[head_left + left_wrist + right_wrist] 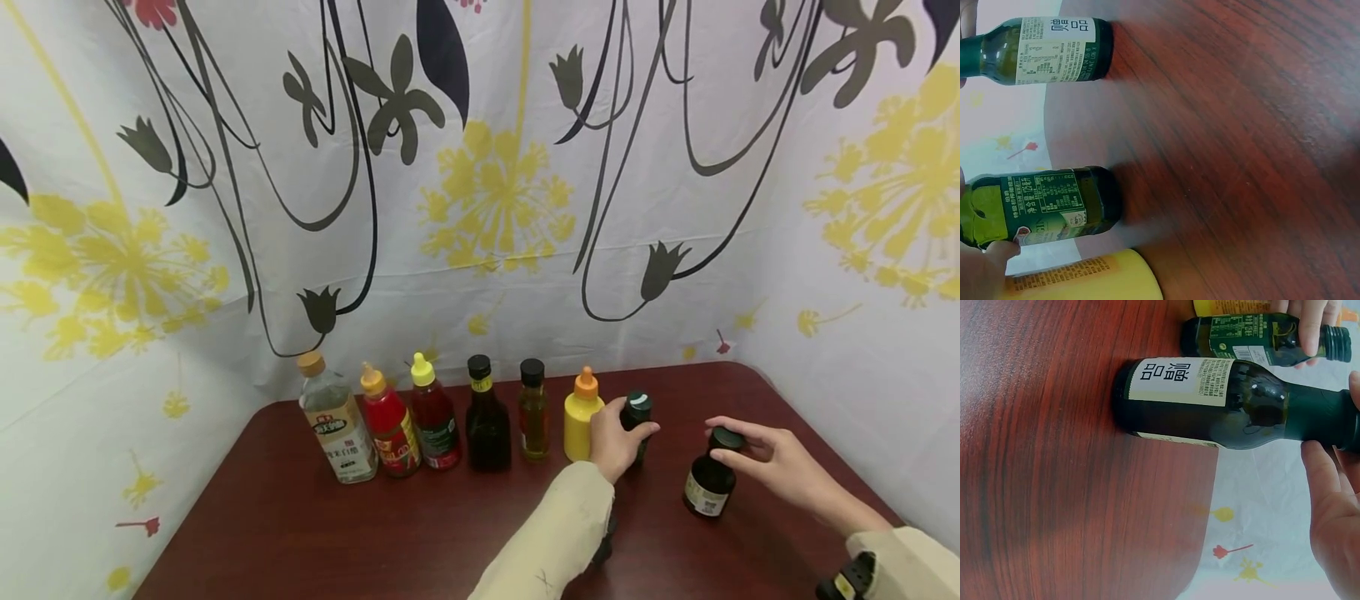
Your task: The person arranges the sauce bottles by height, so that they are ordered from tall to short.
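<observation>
My left hand (615, 440) grips a small green olive oil bottle (1041, 206) around its upper part, just right of the yellow squeeze bottle (581, 421). Its dark cap (639, 403) shows above the fingers in the head view. Farther right, my right hand (783, 471) holds a second dark green glass bottle (1179, 384) by its neck and cap, thumb on one side and fingers on the other. That bottle has a cream label with large Chinese characters. Both bottles are roughly upright; whether their bases touch the table (360, 533) is hard to tell.
A row of bottles stands left of my hands: a clear vinegar-like bottle (337, 429), two red sauce bottles (392, 433) with nozzle caps, a dark sauce bottle (487, 429) and a small oil bottle (534, 417). A patterned cloth (487, 308) hangs behind the table.
</observation>
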`<state>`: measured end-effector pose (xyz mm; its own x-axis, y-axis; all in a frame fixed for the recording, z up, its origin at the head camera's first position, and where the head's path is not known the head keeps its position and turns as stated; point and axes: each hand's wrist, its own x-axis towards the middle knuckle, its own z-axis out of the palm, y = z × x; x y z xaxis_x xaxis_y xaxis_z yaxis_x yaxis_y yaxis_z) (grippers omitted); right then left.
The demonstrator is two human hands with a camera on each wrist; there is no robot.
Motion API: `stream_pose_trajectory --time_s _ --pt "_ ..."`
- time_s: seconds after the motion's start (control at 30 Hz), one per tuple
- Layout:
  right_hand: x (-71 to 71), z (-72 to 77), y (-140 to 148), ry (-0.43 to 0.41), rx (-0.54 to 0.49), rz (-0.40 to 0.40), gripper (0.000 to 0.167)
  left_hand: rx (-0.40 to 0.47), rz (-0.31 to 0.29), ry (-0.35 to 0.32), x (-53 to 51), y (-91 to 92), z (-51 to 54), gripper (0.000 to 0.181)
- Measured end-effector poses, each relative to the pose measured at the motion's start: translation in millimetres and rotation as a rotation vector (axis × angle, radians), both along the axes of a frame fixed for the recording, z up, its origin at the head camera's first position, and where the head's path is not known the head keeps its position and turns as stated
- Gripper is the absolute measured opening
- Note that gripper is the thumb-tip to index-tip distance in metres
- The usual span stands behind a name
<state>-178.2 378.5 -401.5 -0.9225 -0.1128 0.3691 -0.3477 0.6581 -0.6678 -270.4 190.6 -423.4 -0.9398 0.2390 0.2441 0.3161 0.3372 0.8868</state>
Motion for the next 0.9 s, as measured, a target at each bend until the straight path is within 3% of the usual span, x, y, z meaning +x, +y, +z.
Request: stream_pose_trajectory --time_s 0.37,0.6,0.9 --pt "-0.6 -1.3 -1 0.018 0.001 0.003 0.038 -0.047 0.105 0.005 -5.7 13.1 -0.2 0.037" --pt "-0.1 -0.5 0 0.012 0.011 -0.003 0.038 -0.043 0.13 -0.014 -8.0 17.8 -1.3 0.037" --pt "-0.9 -1.8 -1 0.024 0.001 0.008 0.038 -0.068 0.152 0.019 -4.0 17.5 -0.3 0.036"
